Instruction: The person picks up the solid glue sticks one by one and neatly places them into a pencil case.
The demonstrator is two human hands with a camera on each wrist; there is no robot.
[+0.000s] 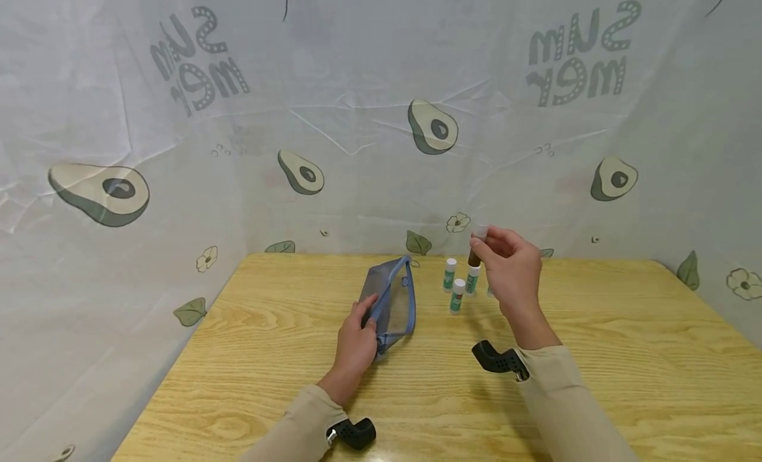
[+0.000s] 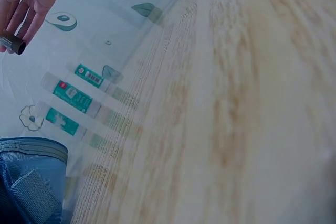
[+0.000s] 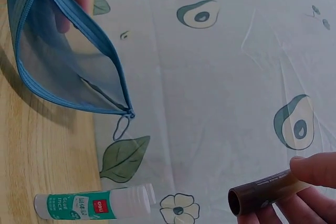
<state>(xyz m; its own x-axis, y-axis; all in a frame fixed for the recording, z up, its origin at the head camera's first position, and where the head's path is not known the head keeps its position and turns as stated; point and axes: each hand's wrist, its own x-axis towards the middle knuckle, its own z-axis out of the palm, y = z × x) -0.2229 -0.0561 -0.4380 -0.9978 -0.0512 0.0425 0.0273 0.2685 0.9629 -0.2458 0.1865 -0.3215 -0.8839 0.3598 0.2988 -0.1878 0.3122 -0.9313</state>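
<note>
My left hand (image 1: 352,343) grips the near side of a blue zippered mesh pouch (image 1: 378,278), its thumb at the rim. The pouch stands on the table with its mouth unzipped and spread toward the right. Between thumb and fingers, my right hand (image 1: 516,273) pinches a dark brown tube (image 3: 262,192) with a pale upper end, raised above the glue sticks. Its open, hollow lower end faces down in the head view. Several white-and-green glue sticks (image 1: 456,298) stand upright right of the pouch, one partly hidden behind my right hand.
The wood-grain table (image 1: 238,376) ends at the back against a pale hanging cloth (image 1: 357,118) printed with avocados and leaves. A black wrist mount (image 1: 500,359) sticks out from my right sleeve, and another (image 1: 357,434) from my left.
</note>
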